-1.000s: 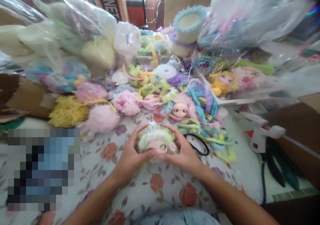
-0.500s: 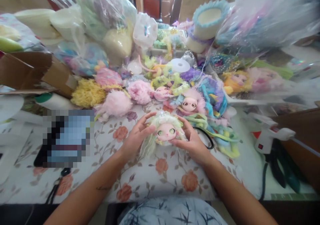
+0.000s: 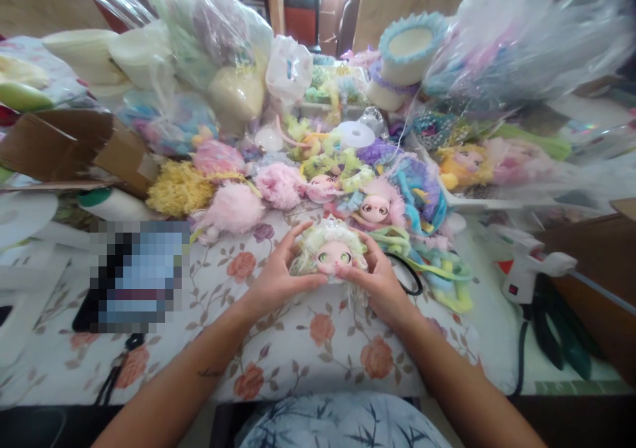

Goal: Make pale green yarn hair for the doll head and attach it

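Note:
Between my two hands is a doll head (image 3: 334, 257) with green eyes and pale green-white fluffy hair; something small and shiny sits on top of it. My left hand (image 3: 285, 269) grips its left side, thumb under the chin and fingers up along the hair. On the other side my right hand (image 3: 380, 276) is closed round it, its thumb pressed near the chin. Just beyond lie a pink-haired doll head (image 3: 376, 207) and another doll face (image 3: 322, 186) with yellow-green curls. A black ring (image 3: 410, 279) rests beside my right hand.
A phone (image 3: 134, 276) with a blurred screen lies at left on the flowered tablecloth (image 3: 278, 362). At right stand a white glue gun (image 3: 531, 266) and dark-handled pliers (image 3: 556, 329). Yarn balls (image 3: 236, 206), a cardboard box (image 3: 64, 143) and plastic bags (image 3: 536, 44) crowd the back.
The doll head has turned a little more upright and towards me. My left thumb has moved from its cheek down to below the chin, and the loose hair strands at left are now tucked away.

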Motion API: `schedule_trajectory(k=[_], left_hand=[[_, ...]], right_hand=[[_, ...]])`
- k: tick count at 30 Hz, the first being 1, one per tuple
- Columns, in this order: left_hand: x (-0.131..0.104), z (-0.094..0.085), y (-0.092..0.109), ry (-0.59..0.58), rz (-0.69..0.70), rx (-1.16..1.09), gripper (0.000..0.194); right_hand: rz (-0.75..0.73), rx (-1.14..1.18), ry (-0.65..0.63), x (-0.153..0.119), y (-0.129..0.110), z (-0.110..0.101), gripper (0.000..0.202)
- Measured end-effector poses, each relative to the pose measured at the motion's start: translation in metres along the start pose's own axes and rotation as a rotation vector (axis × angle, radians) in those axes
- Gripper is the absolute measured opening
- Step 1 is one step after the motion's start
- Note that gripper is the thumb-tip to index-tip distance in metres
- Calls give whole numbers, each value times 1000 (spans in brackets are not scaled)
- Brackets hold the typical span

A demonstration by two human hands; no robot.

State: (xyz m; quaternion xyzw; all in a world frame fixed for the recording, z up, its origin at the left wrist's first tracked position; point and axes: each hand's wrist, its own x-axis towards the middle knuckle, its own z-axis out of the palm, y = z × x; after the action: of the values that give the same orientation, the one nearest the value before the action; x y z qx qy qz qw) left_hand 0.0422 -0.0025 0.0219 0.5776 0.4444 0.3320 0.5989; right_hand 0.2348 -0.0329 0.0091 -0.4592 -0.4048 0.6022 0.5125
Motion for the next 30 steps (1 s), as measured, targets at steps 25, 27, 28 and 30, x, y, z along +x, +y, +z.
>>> schedule_trajectory(k=[25, 27, 28, 30], left_hand=[[7, -4, 5, 95, -21, -303, 56], [7, -5, 3, 94, -23, -314, 56], [7, -5, 3, 95, -21, -310, 56], [6, -5, 2, 98, -14, -297, 56]], right_hand=[[-67, -137, -112, -8, 3, 3, 80], [-82, -138, -119, -8, 5, 1, 80], [-93, -136, -122, -8, 5, 1, 80], [-103, -129, -126, -9, 5, 1, 80]])
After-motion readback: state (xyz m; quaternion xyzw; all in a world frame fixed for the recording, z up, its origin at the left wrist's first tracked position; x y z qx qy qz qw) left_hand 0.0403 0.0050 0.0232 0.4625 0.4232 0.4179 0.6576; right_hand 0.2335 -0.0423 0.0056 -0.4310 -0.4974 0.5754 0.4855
